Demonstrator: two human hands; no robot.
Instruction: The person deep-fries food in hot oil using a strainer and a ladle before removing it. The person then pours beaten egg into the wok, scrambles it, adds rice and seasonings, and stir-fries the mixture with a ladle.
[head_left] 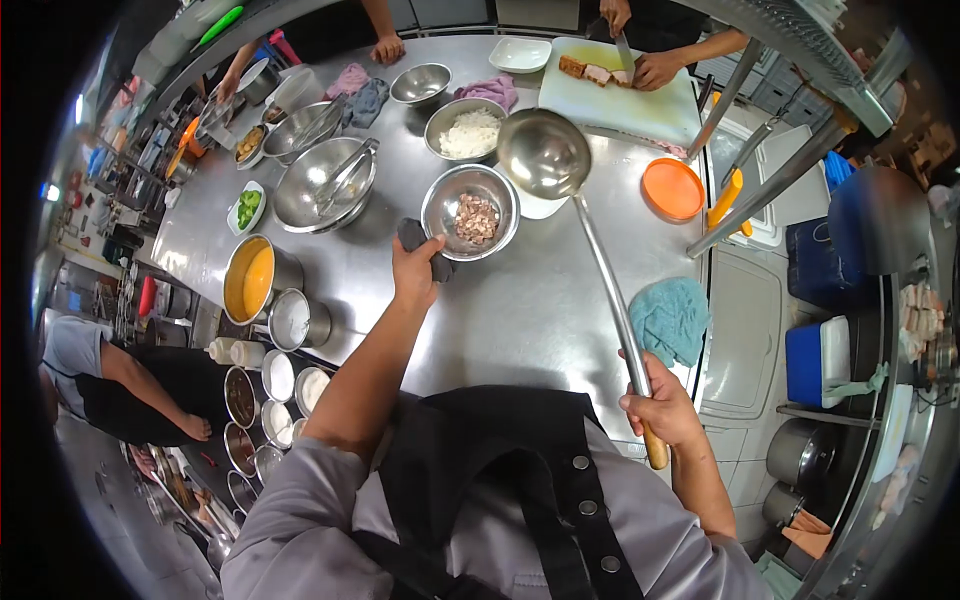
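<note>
Head view, watched from afar. Left hand (415,268): I am gripping a dark cloth (412,233) against a steel bowl (448,200); chopped pieces (477,219) are lying inside. Whether the bowl is touching the desk (490,330), I cannot tell. Right hand (660,402): I am grasping a ladle (597,252) by its handle, the cup (545,150) hanging beside the rice bowl (436,122). Possible hazards: cloth slipping, tipping the pieces out; ladle swinging, knocking either bowl.

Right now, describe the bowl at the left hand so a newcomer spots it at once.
At the big steel worktable, find the left hand with a dark grey cloth. It grips a round steel bowl by the edge, just left of the ladle's cup. Its chopped pinkish-brown pieces set it apart from the neighbouring bowl of white rice.
</note>
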